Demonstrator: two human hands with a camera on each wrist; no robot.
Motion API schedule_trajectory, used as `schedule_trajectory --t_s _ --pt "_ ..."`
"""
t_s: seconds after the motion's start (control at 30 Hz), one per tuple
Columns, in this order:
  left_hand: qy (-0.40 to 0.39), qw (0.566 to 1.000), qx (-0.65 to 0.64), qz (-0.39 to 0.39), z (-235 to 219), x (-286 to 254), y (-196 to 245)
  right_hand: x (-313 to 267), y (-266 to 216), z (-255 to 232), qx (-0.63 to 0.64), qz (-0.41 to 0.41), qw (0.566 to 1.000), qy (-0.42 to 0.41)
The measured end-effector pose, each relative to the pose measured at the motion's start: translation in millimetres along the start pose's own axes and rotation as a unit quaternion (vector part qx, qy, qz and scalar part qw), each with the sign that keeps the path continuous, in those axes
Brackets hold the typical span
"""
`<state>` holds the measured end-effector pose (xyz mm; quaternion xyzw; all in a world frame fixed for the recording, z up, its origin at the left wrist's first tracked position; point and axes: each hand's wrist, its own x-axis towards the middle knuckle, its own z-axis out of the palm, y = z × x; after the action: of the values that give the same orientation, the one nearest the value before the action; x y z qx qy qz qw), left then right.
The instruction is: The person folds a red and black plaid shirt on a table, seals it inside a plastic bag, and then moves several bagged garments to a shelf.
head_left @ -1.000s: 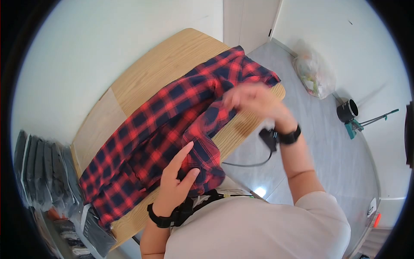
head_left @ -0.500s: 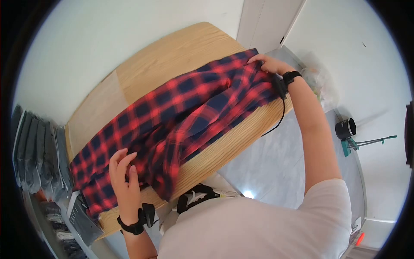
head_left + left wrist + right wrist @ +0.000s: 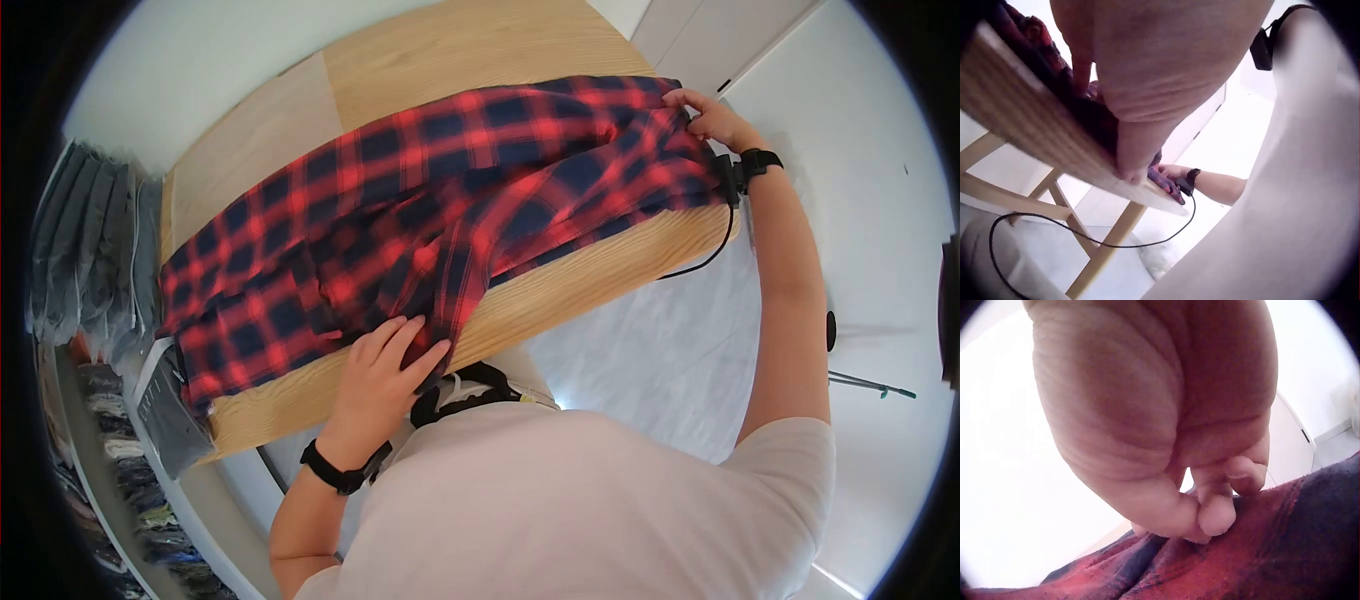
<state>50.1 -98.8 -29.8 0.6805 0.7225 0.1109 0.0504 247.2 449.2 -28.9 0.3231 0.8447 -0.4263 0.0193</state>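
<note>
A red and navy plaid shirt lies stretched lengthwise on the wooden table, with one sleeve-like flap folded down toward the near edge. At the shirt's far right end my right hand pinches the cloth. In the right wrist view, its thumb and fingertips meet at the fabric. My left hand rests at the near edge, its fingers spread over the lower end of the flap. Seen from the left wrist, that hand hides most of the cloth beneath it.
Dark garments in clear plastic bags hang at the left, beside a shelf of folded clothes. A white wall borders the table's far side. A black cable trails from the right wrist camera below the table edge.
My right hand has moved out to the shirt's far right end and pinches it there. The flap has been laid flatter, and my left hand has shifted left, then back onto it.
</note>
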Motion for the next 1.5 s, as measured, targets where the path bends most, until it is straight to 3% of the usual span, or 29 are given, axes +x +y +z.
schedule_trajectory --t_s 0.1,0.17,0.23,0.27,0.3,0.37,0.4,0.47,0.5,0.53,0.6,0.63,0.7,0.77,0.83,0.87,1.03,1.1,1.13,1.23,1.3,1.33,1.4,1.43,1.5 --pt "0.03 0.999 -0.02 0.034 -12.7 2.0 -13.5 3.8 4.2 -4.3 -0.019 -0.02 1.0 0.003" --pt "0.043 0.986 -0.163 -0.008 -49.4 3.8 -12.5 -0.5 -6.2 -5.1 -0.033 -0.004 0.999 0.0" --pt "0.156 0.975 -0.146 -0.058 -85.0 -10.6 -9.0 1.9 -7.1 -4.0 -0.048 -0.017 0.999 -0.014" --pt "0.233 0.956 -0.135 -0.115 -91.9 -17.9 -18.3 -1.5 -13.8 -5.9 -0.028 0.051 0.998 -0.021" --pt "0.308 0.928 -0.123 -0.171 -95.7 -21.4 -26.0 1.0 -8.6 -6.6 -0.032 0.048 0.998 -0.016" --pt "0.43 0.782 -0.31 -0.329 -101.2 11.0 -38.0 11.3 12.9 -6.7 -0.152 -0.068 0.985 0.033" --pt "0.435 0.781 -0.309 -0.324 -101.2 21.6 -52.1 5.6 2.2 -5.7 -0.132 -0.051 0.99 0.017" --pt "0.298 0.823 -0.363 -0.322 -91.2 29.9 -94.8 5.3 -2.7 -6.7 -0.117 -0.04 0.992 0.014" --pt "0.225 0.836 -0.303 -0.398 -84.3 29.1 -107.7 5.9 -3.2 -5.6 -0.098 -0.024 0.995 0.005" --pt "0.226 0.866 -0.242 -0.376 -71.1 28.9 -116.8 4.3 -5.0 -6.0 -0.028 0.033 0.999 0.004" --pt "0.229 0.906 -0.139 -0.327 -62.0 31.9 -112.9 5.3 -9.0 -7.1 -0.033 0.049 0.998 -0.002" --pt "0.23 0.907 -0.139 -0.325 -62.9 33.7 -114.3 5.5 -10.8 -8.6 -0.04 0.068 0.997 -0.01" --pt "0.149 0.959 -0.1 -0.22 -64.1 38.5 -113.1 4.8 -14.7 -10.4 -0.046 0.067 0.997 -0.015" --pt "0.114 0.962 -0.116 -0.218 -68.3 39.6 -97.7 4.4 -19.8 -12.8 -0.053 0.067 0.996 -0.014" --pt "0.001 0.981 -0.104 -0.162 -65.2 36.8 -90.1 5.5 -22.5 -11.7 -0.085 0.084 0.993 -0.017" --pt "-0.027 0.981 -0.078 -0.176 -60.6 36.1 -87.4 4.5 -23.6 -12.2 -0.086 0.087 0.992 -0.013" --pt "0.002 0.983 -0.004 -0.181 -42.9 33.5 -88.6 6.8 -17.7 -10.7 -0.087 0.083 0.993 -0.006" --pt "0.039 0.984 0.007 -0.175 -40.9 33.0 -90.9 6.9 -16.6 -8.5 -0.145 0.005 0.989 0.01" --pt "0.041 0.984 0.007 -0.171 -43.8 32.9 -92.9 6.3 -17.3 -9.3 -0.145 0.007 0.989 0.015" --pt "0.065 0.978 -0.044 -0.192 -65.8 37.0 -93.1 8.5 -13.2 -16.5 -0.156 -0.011 0.987 0.045" --pt "0.165 0.975 -0.081 -0.126 -82.3 43.2 -84.1 17.3 5.4 -16.3 -0.18 -0.089 0.976 0.085" --pt "0.204 0.967 -0.103 -0.114 -89.3 48.4 -79.6 20.9 15.5 -12.6 -0.177 -0.09 0.977 0.083" --pt "0.195 0.957 -0.149 -0.158 -107.3 50.2 -66.4 25.2 21.1 -8.4 -0.211 -0.152 0.952 0.159" --pt "0.187 0.942 -0.196 -0.198 -114.6 50.3 -63.0 25.0 16.6 -10.5 -0.212 -0.153 0.952 0.159" --pt "0.193 0.936 -0.216 -0.202 -119.9 44.8 -67.1 23.3 8.8 -18.3 -0.125 -0.019 0.983 0.132"
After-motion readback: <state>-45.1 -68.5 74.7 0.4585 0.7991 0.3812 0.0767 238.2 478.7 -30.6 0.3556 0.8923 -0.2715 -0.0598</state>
